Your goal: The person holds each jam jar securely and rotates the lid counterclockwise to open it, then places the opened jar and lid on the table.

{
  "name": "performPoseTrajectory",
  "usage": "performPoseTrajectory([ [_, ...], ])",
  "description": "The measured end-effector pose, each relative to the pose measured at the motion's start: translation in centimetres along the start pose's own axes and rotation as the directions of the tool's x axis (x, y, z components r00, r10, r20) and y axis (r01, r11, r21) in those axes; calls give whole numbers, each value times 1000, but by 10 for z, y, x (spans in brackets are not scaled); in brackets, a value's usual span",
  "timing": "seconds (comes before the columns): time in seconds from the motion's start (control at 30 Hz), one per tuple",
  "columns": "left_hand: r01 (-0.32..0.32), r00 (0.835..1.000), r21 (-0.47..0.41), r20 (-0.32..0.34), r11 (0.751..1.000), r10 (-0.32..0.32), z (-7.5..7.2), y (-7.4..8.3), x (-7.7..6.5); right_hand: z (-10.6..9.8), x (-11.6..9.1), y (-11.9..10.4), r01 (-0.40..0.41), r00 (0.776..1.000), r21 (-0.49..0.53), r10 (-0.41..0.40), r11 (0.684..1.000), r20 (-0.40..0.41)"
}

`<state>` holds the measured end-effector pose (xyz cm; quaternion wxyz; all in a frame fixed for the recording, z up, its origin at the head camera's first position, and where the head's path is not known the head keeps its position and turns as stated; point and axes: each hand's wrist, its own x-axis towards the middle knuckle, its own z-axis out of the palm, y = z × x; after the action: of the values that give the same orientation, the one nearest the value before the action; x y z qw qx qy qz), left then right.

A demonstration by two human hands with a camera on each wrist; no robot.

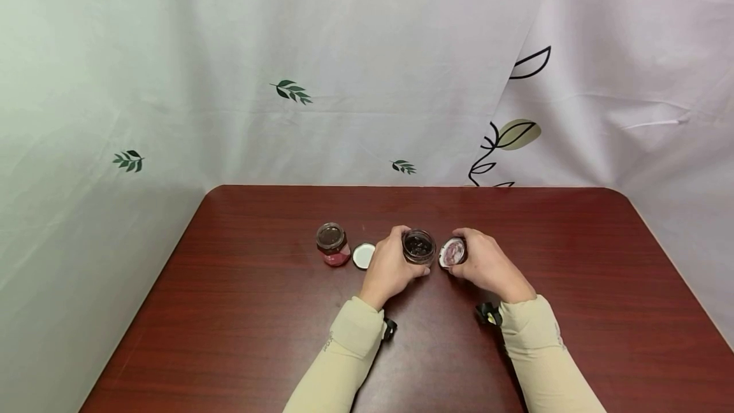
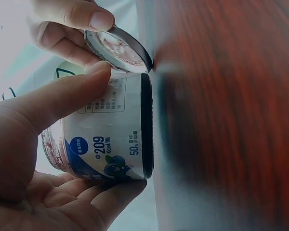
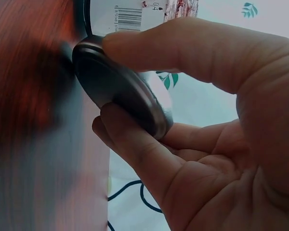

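My left hand (image 1: 390, 266) grips an open glass jar (image 1: 419, 248) with dark contents, fingers and thumb around its sides. In the left wrist view the jar (image 2: 111, 139) shows a white and blue label with a blueberry picture and "209 Kcal". Close on its right, my right hand (image 1: 487, 263) pinches a jar lid (image 1: 453, 252) by the rim. The lid is tilted, its white inner side smeared with reddish residue; the right wrist view shows its dark outer face (image 3: 115, 86). The lid's lower edge is near the table; whether it touches cannot be told.
Left of my left hand lies a second lid (image 1: 363, 256), white side up, partly behind the hand. Farther left stands another jar (image 1: 332, 244) with a reddish label. The dark red wooden table (image 1: 229, 311) ends at a white curtain (image 1: 344, 50) with leaf prints.
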<state>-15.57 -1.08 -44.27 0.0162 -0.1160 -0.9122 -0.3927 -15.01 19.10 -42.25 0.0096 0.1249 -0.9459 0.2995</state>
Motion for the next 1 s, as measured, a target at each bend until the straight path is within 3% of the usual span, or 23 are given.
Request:
performPoseTrajectory([
  [1.0,28,999,-3,21,1000,-28,1,-1,1,3,-2,4,5,999,-37,-4,999,46],
])
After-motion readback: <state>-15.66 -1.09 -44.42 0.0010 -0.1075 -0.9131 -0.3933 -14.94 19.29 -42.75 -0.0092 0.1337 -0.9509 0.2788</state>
